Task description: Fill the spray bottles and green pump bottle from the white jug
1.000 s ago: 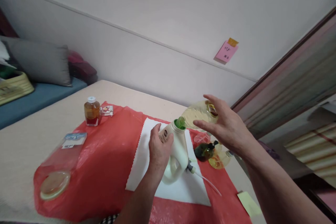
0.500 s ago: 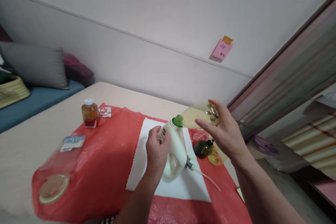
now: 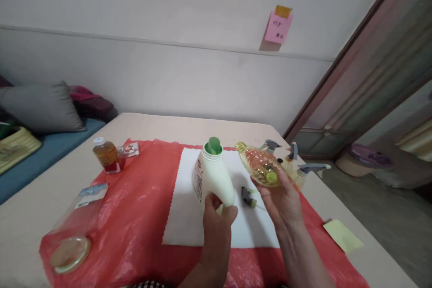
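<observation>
A pale cream detergent jug (image 3: pixel 218 175) stands on a white cloth (image 3: pixel 182 220), its cap off and a green pouring spout (image 3: pixel 213 146) showing in the mouth. My left hand (image 3: pixel 218 220) is closed round the jug's handle, low on the near side. To the right of the jug, my right hand (image 3: pixel 281 195) holds a clear yellow plastic bottle (image 3: pixel 259 164) from below. The bottle is tilted, its open neck pointing up and left, apart from the spout. A dark trigger sprayer head (image 3: pixel 249 197) lies on the cloth between the two hands, its tube partly hidden by my right arm.
Red plastic sheeting (image 3: pixel 135 216) covers much of the pale tabletop. Left stand an amber bottle (image 3: pixel 108 155) and a small box (image 3: pixel 128 149); nearer lies a round lid (image 3: pixel 70 254). Several sprayer-topped bottles (image 3: pixel 292 153) stand behind my right hand. A yellow paper (image 3: pixel 342 235) lies far right.
The yellow bottle has come away from the jug's spout, its neck now raised. My left hand has gone from the jug's upper side to its handle, and the jug has turned. My view has shifted.
</observation>
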Demonstrator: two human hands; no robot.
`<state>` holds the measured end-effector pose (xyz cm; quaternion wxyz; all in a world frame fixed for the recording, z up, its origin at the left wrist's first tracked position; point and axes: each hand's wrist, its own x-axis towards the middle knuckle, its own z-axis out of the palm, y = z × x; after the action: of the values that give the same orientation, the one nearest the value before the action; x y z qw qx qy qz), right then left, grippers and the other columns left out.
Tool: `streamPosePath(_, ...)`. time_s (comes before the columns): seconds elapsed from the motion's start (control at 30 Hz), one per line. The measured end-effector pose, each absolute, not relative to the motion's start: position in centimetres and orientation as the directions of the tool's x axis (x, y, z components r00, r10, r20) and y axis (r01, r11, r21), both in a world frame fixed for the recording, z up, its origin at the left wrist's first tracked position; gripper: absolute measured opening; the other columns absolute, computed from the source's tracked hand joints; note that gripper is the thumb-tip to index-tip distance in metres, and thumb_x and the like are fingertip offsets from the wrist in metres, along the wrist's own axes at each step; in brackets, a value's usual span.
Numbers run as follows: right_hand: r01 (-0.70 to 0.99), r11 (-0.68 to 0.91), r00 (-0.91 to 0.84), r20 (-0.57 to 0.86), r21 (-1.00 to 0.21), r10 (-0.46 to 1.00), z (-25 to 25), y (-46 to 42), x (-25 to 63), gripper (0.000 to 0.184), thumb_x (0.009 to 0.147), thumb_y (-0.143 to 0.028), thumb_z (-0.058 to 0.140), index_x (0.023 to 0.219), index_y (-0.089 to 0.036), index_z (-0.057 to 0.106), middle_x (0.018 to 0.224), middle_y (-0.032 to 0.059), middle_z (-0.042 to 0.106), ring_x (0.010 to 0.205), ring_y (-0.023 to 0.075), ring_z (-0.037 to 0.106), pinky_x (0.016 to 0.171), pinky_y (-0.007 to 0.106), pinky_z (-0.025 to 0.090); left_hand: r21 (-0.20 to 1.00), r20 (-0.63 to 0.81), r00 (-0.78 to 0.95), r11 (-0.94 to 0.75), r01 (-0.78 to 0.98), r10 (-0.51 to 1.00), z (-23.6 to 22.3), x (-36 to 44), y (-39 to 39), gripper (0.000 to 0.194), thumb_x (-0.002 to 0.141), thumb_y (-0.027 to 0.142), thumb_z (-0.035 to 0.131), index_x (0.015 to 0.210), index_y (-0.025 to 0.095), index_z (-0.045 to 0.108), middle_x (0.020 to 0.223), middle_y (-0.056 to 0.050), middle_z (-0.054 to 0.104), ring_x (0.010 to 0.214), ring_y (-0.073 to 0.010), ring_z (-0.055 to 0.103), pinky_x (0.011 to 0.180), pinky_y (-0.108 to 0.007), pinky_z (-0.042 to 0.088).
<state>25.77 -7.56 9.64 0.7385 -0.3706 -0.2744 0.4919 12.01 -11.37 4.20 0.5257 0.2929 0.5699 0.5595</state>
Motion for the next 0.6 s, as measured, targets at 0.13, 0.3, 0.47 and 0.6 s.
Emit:
streamPosePath(0.13,-0.655,0.185,0.344,-0.072,-0.732,0.936,7.3,-6.9,27.5,0.03,0.079,-0.045,0.068,0.104,-0.028,0.068,0.114,0.0029,0.071,0.104,0.0213,0.067,0.081,0.04,0.058,0.935,-0.238,-0.15,0.185,-0.301,0.959,4.8,12.1,-10.9,0.044,0.055,0.027,0.073,0.097,0.015,0.063,0.085,-0.006,0.071,0.083,-0.0234,0.065,0.074,-0.032,0.047)
streamPosePath(0.3,-0.769,0.134,0.301,-0.169,-0.626,0.939,6.2,-6.8,29.1,0.044,0.076,-0.06,0.069,0.107,-0.029,0.066,0.101,0.0025,0.074,0.086,0.0231,0.072,0.07,0.04,0.059,0.967,-0.242,-0.248,0.21,-0.146,0.938,5.1,11.6,-10.6,0.047,0.058,0.033,0.077,0.099,0.015,0.063,0.074,0.001,0.064,0.068,-0.0171,0.057,0.065,-0.029,0.044)
streamPosePath(0.47,-0.822,0.123,0.288,-0.219,-0.556,0.932,6.8,-7.1,29.3,0.05,0.074,-0.061,0.069,0.107,-0.024,0.066,0.095,0.0047,0.074,0.077,0.0216,0.071,0.059,0.033,0.057,0.984,-0.177,-0.319,0.171,-0.048,0.931,4.6,10.0,-9.9,0.029,0.062,0.027,0.071,0.089,0.019,0.064,0.071,0.005,0.059,0.066,-0.0139,0.051,0.064,-0.027,0.04)
streamPosePath(0.6,-0.84,0.129,0.28,-0.217,-0.527,0.935,6.7,-7.2,29.2,0.046,0.077,-0.059,0.067,0.106,-0.024,0.065,0.094,0.0041,0.074,0.076,0.0203,0.07,0.056,0.031,0.055,0.989,-0.149,-0.334,0.145,-0.037,0.931,5.3,8.6,-9.1,0.028,0.059,0.023,0.069,0.087,0.019,0.065,0.07,0.005,0.059,0.069,-0.0151,0.054,0.067,-0.027,0.041)
